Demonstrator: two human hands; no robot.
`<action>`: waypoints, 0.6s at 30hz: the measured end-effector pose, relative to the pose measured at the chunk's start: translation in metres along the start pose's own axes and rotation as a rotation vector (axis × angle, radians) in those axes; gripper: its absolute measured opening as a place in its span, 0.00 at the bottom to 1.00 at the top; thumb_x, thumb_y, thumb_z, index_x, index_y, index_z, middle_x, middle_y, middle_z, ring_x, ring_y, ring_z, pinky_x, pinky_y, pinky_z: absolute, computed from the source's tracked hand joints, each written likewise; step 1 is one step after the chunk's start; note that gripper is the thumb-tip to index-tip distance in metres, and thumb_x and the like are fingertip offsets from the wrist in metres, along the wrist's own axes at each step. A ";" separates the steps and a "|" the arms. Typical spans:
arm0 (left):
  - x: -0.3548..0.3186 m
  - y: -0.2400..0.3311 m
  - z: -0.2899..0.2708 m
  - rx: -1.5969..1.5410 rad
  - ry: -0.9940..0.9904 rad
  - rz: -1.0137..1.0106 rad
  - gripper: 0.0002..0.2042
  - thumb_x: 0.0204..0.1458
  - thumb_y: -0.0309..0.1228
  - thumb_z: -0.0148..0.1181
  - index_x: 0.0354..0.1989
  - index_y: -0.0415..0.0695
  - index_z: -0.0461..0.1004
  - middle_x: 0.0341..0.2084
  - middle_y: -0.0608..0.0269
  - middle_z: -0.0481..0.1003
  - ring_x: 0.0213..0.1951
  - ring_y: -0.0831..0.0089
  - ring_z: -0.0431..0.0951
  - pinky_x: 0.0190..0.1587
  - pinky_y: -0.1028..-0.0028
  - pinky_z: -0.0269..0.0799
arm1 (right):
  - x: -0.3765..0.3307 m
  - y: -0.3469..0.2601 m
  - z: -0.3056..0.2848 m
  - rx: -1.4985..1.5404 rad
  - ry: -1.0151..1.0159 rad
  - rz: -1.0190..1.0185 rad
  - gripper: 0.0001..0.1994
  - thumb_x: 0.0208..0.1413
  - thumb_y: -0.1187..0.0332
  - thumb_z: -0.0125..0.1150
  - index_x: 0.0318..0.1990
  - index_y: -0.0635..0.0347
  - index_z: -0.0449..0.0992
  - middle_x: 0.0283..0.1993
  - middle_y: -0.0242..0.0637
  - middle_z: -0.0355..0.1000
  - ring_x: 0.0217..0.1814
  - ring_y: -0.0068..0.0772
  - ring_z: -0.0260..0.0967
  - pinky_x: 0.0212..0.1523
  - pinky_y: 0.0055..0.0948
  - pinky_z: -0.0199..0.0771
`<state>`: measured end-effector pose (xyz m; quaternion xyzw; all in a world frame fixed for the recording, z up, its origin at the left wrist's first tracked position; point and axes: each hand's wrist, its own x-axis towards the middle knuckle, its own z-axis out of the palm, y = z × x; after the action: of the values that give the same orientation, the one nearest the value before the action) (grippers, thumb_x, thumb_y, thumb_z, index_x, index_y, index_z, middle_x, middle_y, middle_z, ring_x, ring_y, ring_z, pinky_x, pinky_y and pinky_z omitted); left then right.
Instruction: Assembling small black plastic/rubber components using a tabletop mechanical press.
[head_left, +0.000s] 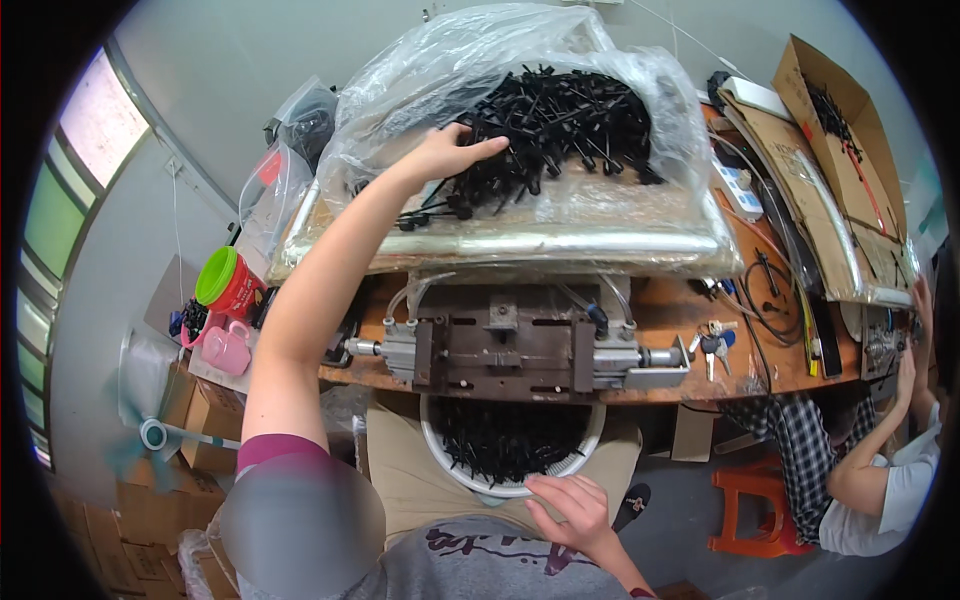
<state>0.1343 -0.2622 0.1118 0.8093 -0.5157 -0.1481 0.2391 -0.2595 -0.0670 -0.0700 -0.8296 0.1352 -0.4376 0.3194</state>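
The left hand (455,155) reaches into spindly, tangled black parts (565,115), its grip unclear from here; the right hand (575,510), loosely spread, sits at a round white basket (597,435).

Stretched the bare left arm (330,265) far forward and slightly inward, with a mild bend at the elbow (290,348). Spread the thumb (488,148) of the left hand (448,154) away from its partly hidden fingers. Held the right hand (577,510) low and close to the body, with its fingers loosely curved.
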 end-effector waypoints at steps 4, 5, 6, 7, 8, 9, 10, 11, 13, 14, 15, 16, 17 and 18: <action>-0.018 -0.021 -0.016 0.197 0.141 0.062 0.46 0.51 0.69 0.57 0.67 0.40 0.66 0.66 0.37 0.62 0.65 0.49 0.66 0.66 0.56 0.62 | 0.005 -0.005 -0.006 0.138 -0.004 -0.055 0.12 0.45 0.74 0.72 0.39 0.63 0.82 0.38 0.41 0.81 0.30 0.36 0.78 0.30 0.29 0.76; -0.023 -0.019 -0.019 0.178 0.140 0.089 0.44 0.53 0.68 0.56 0.66 0.40 0.67 0.66 0.39 0.62 0.64 0.51 0.68 0.65 0.57 0.63 | 0.006 -0.003 -0.007 0.149 -0.002 -0.035 0.11 0.45 0.74 0.72 0.39 0.63 0.82 0.38 0.41 0.81 0.30 0.35 0.78 0.30 0.29 0.76; -0.029 -0.018 -0.025 0.068 0.060 0.042 0.41 0.56 0.64 0.56 0.66 0.41 0.67 0.65 0.42 0.65 0.63 0.54 0.69 0.63 0.59 0.65 | 0.007 0.000 -0.006 0.162 -0.002 -0.017 0.11 0.46 0.74 0.72 0.39 0.63 0.82 0.37 0.42 0.81 0.30 0.35 0.78 0.30 0.29 0.76; -0.024 -0.047 -0.033 0.098 0.139 0.080 0.38 0.58 0.62 0.56 0.66 0.42 0.67 0.62 0.44 0.69 0.62 0.57 0.71 0.62 0.61 0.67 | 0.007 0.000 -0.001 0.198 -0.013 -0.008 0.11 0.46 0.74 0.72 0.40 0.63 0.82 0.37 0.42 0.81 0.30 0.35 0.79 0.30 0.29 0.76; -0.028 -0.049 -0.035 0.063 0.148 0.106 0.36 0.60 0.60 0.55 0.66 0.42 0.66 0.61 0.45 0.70 0.62 0.58 0.71 0.62 0.62 0.66 | 0.002 0.009 0.007 0.251 -0.035 0.078 0.09 0.48 0.73 0.71 0.39 0.62 0.83 0.36 0.40 0.81 0.31 0.36 0.79 0.31 0.29 0.77; -0.033 -0.053 -0.036 0.028 0.158 0.129 0.34 0.62 0.58 0.54 0.66 0.43 0.66 0.60 0.46 0.71 0.62 0.59 0.71 0.62 0.64 0.66 | -0.007 0.021 0.018 0.265 -0.126 0.151 0.09 0.49 0.72 0.71 0.39 0.61 0.83 0.36 0.39 0.81 0.33 0.36 0.79 0.32 0.29 0.77; -0.034 -0.051 -0.035 -0.013 0.126 0.131 0.33 0.63 0.56 0.53 0.66 0.43 0.66 0.60 0.47 0.71 0.62 0.59 0.71 0.63 0.64 0.66 | -0.019 0.035 0.029 0.266 -0.215 0.227 0.08 0.50 0.71 0.70 0.38 0.60 0.83 0.36 0.39 0.81 0.34 0.37 0.80 0.33 0.29 0.78; -0.037 -0.050 -0.037 -0.045 0.100 0.126 0.32 0.64 0.55 0.52 0.67 0.43 0.66 0.60 0.47 0.72 0.62 0.60 0.71 0.63 0.65 0.65 | -0.029 0.049 0.040 0.275 -0.305 0.298 0.07 0.51 0.70 0.70 0.38 0.60 0.83 0.37 0.38 0.80 0.35 0.37 0.80 0.34 0.30 0.78; -0.034 -0.062 -0.041 -0.043 0.092 0.112 0.29 0.66 0.52 0.51 0.66 0.42 0.65 0.61 0.49 0.72 0.63 0.62 0.71 0.64 0.66 0.64 | -0.048 0.063 0.056 0.132 -0.474 0.223 0.05 0.50 0.72 0.66 0.35 0.58 0.79 0.35 0.36 0.77 0.42 0.39 0.76 0.40 0.33 0.78; -0.031 -0.071 -0.046 -0.005 0.108 0.106 0.28 0.66 0.51 0.50 0.66 0.42 0.65 0.61 0.50 0.72 0.63 0.62 0.71 0.64 0.67 0.64 | -0.056 0.067 0.063 0.058 -0.549 0.169 0.05 0.48 0.72 0.65 0.34 0.58 0.78 0.34 0.35 0.76 0.43 0.39 0.74 0.41 0.34 0.77; -0.027 -0.079 -0.051 0.033 0.123 0.103 0.27 0.67 0.50 0.49 0.66 0.42 0.65 0.61 0.51 0.71 0.63 0.63 0.71 0.64 0.67 0.64 | -0.065 0.071 0.071 -0.017 -0.623 0.115 0.06 0.46 0.73 0.65 0.33 0.58 0.77 0.33 0.35 0.74 0.44 0.39 0.73 0.42 0.35 0.76; -0.022 -0.080 -0.051 -0.005 0.129 0.111 0.26 0.68 0.49 0.49 0.66 0.43 0.66 0.61 0.52 0.72 0.63 0.63 0.71 0.64 0.67 0.64 | -0.076 0.078 0.079 -0.096 -0.612 0.050 0.06 0.44 0.72 0.62 0.32 0.56 0.75 0.32 0.33 0.72 0.44 0.37 0.70 0.42 0.34 0.74; -0.021 -0.083 -0.054 -0.051 0.153 0.135 0.26 0.67 0.47 0.51 0.66 0.43 0.66 0.61 0.52 0.72 0.63 0.62 0.71 0.64 0.66 0.64 | -0.083 0.084 0.088 -0.148 -0.638 0.016 0.06 0.44 0.71 0.62 0.32 0.56 0.76 0.32 0.32 0.72 0.44 0.36 0.70 0.41 0.33 0.74; -0.020 -0.088 -0.059 -0.033 0.208 0.198 0.26 0.65 0.47 0.55 0.65 0.44 0.67 0.60 0.51 0.73 0.62 0.60 0.72 0.63 0.64 0.65 | -0.090 0.090 0.095 -0.201 -0.663 -0.015 0.05 0.45 0.70 0.61 0.32 0.56 0.76 0.32 0.32 0.73 0.44 0.35 0.70 0.41 0.32 0.74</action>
<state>0.2220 -0.1989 0.1138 0.7613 -0.5631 -0.0478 0.3179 -0.2289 -0.0513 -0.2253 -0.9549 0.0603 -0.1309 0.2594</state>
